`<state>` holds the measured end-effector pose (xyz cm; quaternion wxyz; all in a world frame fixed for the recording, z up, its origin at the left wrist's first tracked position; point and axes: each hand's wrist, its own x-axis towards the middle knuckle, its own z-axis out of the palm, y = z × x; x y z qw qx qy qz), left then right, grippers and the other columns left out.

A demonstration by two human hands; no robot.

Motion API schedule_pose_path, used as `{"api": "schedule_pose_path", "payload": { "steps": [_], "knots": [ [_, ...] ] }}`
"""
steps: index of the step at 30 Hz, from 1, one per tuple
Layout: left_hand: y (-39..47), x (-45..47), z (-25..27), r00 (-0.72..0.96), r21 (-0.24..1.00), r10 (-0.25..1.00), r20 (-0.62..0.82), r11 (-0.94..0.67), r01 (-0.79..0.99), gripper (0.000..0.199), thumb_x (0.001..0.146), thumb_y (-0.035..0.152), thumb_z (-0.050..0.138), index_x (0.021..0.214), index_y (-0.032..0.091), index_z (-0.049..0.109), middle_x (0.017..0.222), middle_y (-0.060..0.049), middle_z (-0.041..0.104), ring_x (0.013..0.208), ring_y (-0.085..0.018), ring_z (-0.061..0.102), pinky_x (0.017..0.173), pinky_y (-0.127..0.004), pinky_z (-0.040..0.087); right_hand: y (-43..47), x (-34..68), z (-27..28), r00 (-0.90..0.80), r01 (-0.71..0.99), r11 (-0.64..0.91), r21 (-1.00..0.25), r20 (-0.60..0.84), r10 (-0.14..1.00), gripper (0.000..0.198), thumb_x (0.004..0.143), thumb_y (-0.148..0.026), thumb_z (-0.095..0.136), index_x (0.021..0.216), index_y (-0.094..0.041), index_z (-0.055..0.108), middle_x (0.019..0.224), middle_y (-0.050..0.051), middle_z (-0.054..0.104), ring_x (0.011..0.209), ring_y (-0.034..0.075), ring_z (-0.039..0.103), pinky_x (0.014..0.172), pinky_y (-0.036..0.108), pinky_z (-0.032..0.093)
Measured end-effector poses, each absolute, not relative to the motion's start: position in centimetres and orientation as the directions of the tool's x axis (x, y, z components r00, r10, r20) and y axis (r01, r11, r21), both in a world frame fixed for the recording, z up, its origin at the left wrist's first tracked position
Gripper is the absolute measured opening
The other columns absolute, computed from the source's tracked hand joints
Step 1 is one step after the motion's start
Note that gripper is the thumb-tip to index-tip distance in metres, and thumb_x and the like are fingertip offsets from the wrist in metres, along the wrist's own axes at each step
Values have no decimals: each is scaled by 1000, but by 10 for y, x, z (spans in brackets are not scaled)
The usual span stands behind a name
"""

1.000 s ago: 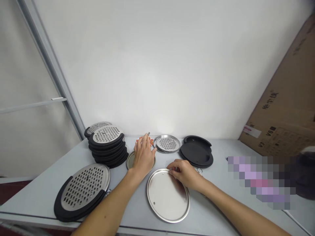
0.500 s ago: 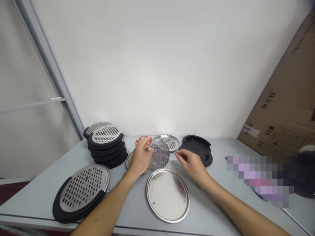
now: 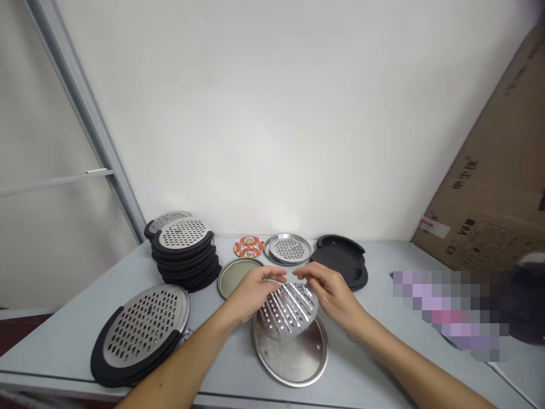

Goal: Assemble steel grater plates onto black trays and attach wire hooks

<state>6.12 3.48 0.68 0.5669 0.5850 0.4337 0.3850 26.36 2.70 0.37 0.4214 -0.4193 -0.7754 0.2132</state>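
Between my hands is a thin, shiny round perforated disc [image 3: 286, 318], tilted above a shallow round metal tray [image 3: 293, 369]. My left hand [image 3: 259, 288] pinches its upper left edge, thumb on the near face. At the upper right edge, my right hand [image 3: 326, 287] has its fingers bent over the rim, closed on the disc. Part of the tray is hidden beneath the disc. A greenish-gold round plate [image 3: 233, 275] lies behind my left hand. Past my right hand sits a black round holder [image 3: 340, 264] with a raised rim.
At left stand a stack of black-rimmed perforated discs [image 3: 186, 255] and a larger one [image 3: 142, 326] nearer me. Orange patterned round pieces [image 3: 249, 247] and another perforated disc in a metal tray [image 3: 290, 248] lie by the wall. A cardboard box [image 3: 481, 216] leans at right.
My left hand has brought the perforated disc toward me and right, over the metal tray. My right hand has moved in and taken its right edge. The orange pieces are now uncovered.
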Motion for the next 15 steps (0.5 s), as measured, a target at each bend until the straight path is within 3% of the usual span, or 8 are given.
{"api": "schedule_pose_path", "payload": {
  "steps": [4, 8, 11, 15],
  "knots": [
    [33, 65, 4, 336, 996, 941, -36, 7, 86, 33, 78, 11, 56, 109, 11, 66, 106, -12, 69, 94, -20, 64, 82, -30, 46, 27, 269, 13, -312, 429, 438, -790, 326, 892, 26, 89, -21, 46, 102, -19, 68, 99, 7, 67, 85, 19, 62, 73, 32, 50],
    [32, 66, 0, 366, 983, 927, 77, -133, 130, 33, 80, 13, 54, 111, 12, 66, 107, -12, 69, 100, -22, 63, 90, -34, 46, 21, 271, 26, -484, 384, 497, -778, 289, 826, 31, 85, -38, 62, 111, -22, 66, 109, 7, 65, 103, 22, 59, 89, 36, 48],
    [32, 66, -4, 379, 954, 909, 174, -251, 163, 34, 82, 12, 53, 113, 16, 66, 112, -9, 68, 103, -22, 62, 93, -34, 46, 15, 270, 28, -619, 352, 566, -746, 269, 738, 57, 74, -43, 74, 125, -25, 57, 125, 8, 56, 115, 25, 52, 100, 40, 41],
    [34, 66, -8, 324, 943, 927, 188, -262, 203, 35, 82, 13, 51, 114, 16, 64, 113, -9, 67, 99, -21, 64, 91, -33, 48, 9, 268, 24, -690, 372, 616, -694, 238, 684, 96, 58, -46, 83, 141, -26, 39, 141, 10, 40, 129, 31, 39, 110, 44, 31]
  ]
}}
